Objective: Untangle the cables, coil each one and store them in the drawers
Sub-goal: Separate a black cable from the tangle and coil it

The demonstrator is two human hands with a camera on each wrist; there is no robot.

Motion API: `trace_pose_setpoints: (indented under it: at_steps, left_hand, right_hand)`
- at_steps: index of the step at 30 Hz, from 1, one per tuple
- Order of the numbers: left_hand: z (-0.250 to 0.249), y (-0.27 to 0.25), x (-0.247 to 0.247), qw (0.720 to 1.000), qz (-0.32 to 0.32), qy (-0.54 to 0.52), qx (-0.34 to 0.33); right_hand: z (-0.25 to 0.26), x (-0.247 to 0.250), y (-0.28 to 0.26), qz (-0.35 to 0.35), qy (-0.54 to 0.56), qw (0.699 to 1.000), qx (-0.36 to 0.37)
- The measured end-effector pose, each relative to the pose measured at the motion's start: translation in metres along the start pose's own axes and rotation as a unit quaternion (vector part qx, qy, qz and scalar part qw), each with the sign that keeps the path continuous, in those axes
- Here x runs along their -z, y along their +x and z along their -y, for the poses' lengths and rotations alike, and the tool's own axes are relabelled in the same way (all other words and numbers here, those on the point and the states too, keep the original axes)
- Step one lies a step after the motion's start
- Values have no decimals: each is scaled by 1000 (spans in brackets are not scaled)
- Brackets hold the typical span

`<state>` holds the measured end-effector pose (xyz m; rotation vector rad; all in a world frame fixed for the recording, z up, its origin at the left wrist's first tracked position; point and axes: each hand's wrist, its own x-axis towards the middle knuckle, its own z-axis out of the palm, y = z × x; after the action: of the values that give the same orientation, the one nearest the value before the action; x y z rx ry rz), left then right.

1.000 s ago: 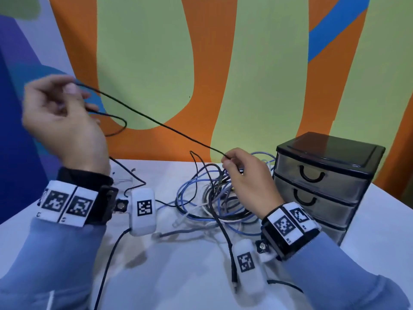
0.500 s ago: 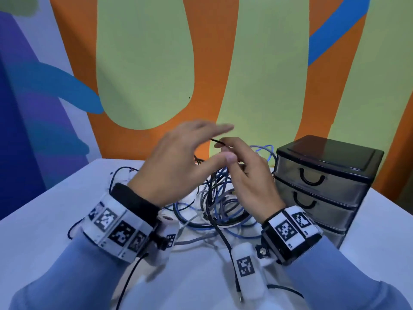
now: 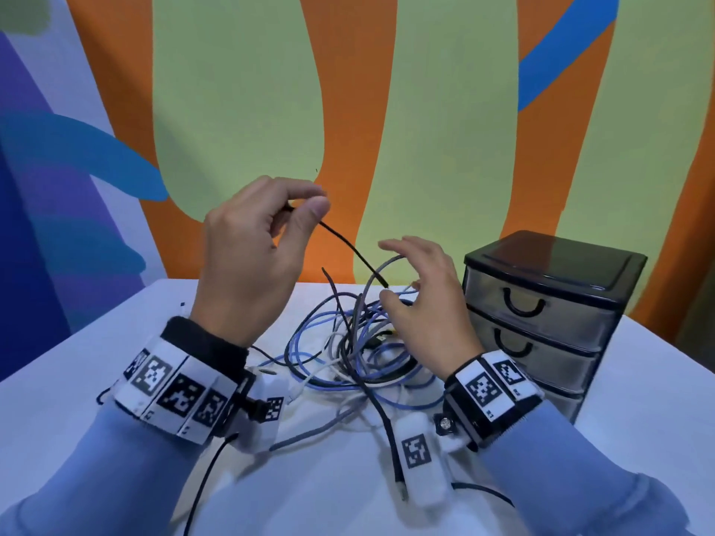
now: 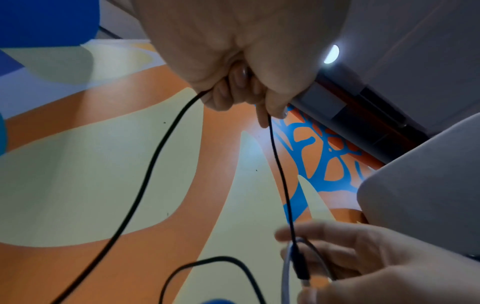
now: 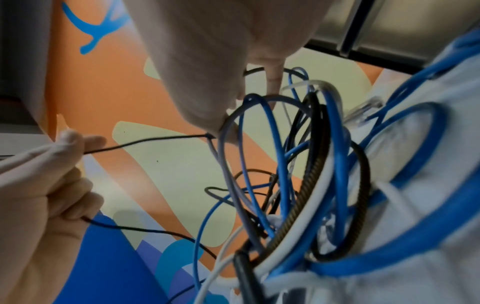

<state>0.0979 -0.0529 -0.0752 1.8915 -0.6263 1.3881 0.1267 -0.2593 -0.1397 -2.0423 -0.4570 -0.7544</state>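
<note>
Fingers (image 3: 309, 205) of the left hand (image 3: 247, 261) are pinched on the thin black cable (image 3: 350, 247), held up above the table (image 3: 77, 361). From the pinch it runs down and to the right, straight at the right hand (image 3: 421, 303). That one's loose and spread, hovering over the tangle (image 3: 360, 353) with nothing actually gripped as far as I can tell; its thumb sits right by the cable's low end. In the left wrist view a second length of the black cable drops away from under the left palm, so there's a loop going already.

So the right hand is way closer to the next bit of cable. My guess: it grabs near there and feeds slack up along that diagonal. The drawers (image 3: 541, 315) are all closed, just right of the pile.
</note>
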Motion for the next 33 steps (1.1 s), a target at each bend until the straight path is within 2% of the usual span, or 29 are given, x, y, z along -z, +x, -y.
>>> trace_pose_setpoints:
  at_steps: [3,5,7,10,12,14,15,17,20,22,23,26,28,30,32,33]
  left_hand:
    - [9,1,3,999,-40,6,27]
    - [14,3,5,994,-79,-27,66]
    - [15,5,8,990,-85,-59,97]
    - [20,6,10,993,-18,-25,111]
    - [23,4,8,992,61,34,104]
    - [20,2,7,988,109,5,108]
    - [18,3,8,987,103,-37,115]
    - [16,8,12,985,32,-102,132]
    - [31,16,22,969,-111,-117,187]
    - [44,18,29,957,-150,-75,237]
    - [49,17,32,955,-150,-43,253]
    - [54,15,40,957,-102,69,262]
    - [53,14,43,959,-68,137,237]
    - [55,12,43,958,-2,189,215]
    - [60,8,39,946,108,224,207]
    - [62,5,37,933,174,235,209]
  right_hand:
    - [-3,0,1,-25,-9,1000,-7]
    - [-4,0,2,-37,-17,999,-1]
    - [-2,1,2,-26,-3,1000,1]
    - [6,1,0,12,60,997,37]
    - [11,0,0,-7,69,996,60]
    - [7,-1,1,-21,39,998,39]
    - [4,-1,2,-12,9,1000,9]
    - [-4,-1,2,21,-51,997,-53]
    - [-7,2,2,30,-90,991,-94]
    - [0,5,2,24,-124,989,-82]
    - [5,6,2,18,-133,989,-65]
    - [24,6,-1,-7,-112,993,29]
    - [37,1,-5,19,-43,994,94]
    - [45,-6,-10,97,32,988,120]
    - [52,-9,-16,204,68,973,82]
    - [53,-11,-17,255,41,964,57]
